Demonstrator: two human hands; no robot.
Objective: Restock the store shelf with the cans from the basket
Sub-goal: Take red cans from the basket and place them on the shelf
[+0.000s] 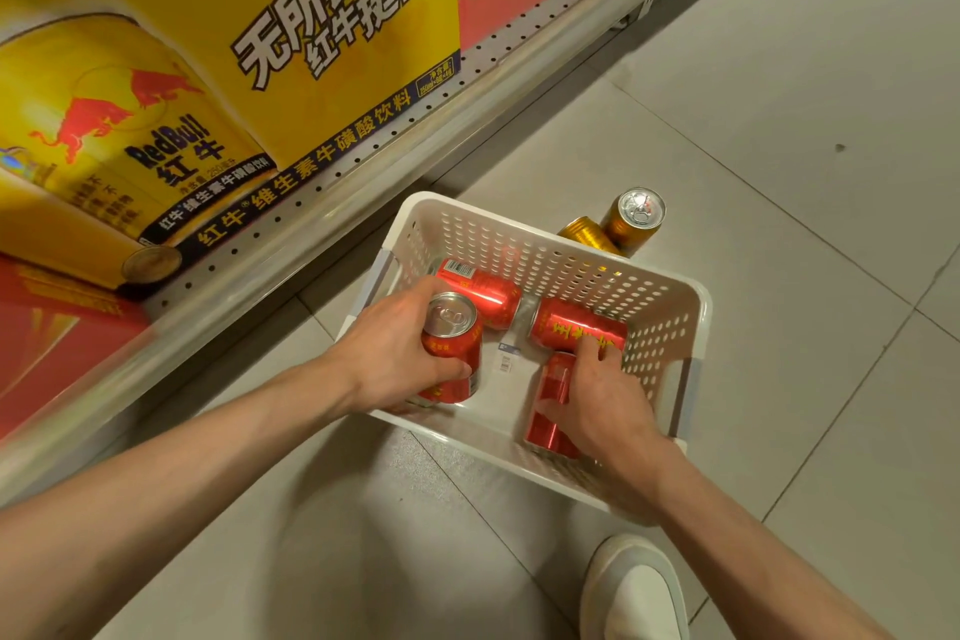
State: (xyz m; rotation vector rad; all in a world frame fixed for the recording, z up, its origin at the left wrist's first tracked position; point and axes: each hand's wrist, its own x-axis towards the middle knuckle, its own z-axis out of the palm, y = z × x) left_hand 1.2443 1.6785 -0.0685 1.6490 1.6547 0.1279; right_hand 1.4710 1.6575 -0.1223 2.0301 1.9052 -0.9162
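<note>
A white perforated basket (670, 327) stands on the floor beside the shelf (363, 203). Inside it, my left hand (395, 353) is shut on an upright red can (451, 343), gripped around its side. My right hand (597, 400) is wrapped over a red can lying on its side (550, 400) at the basket's near right. Two more red cans lie flat in the basket: one at the far left (483, 291), one at the far right (571, 325), which my right fingertips touch.
Two gold cans (631, 218) sit on the tiled floor behind the basket. Large yellow and red drink cartons (260, 42) fill the bottom shelf at left. A gold can lies on its side (150, 265) at the shelf edge. My white shoe (639, 592) is at the bottom right.
</note>
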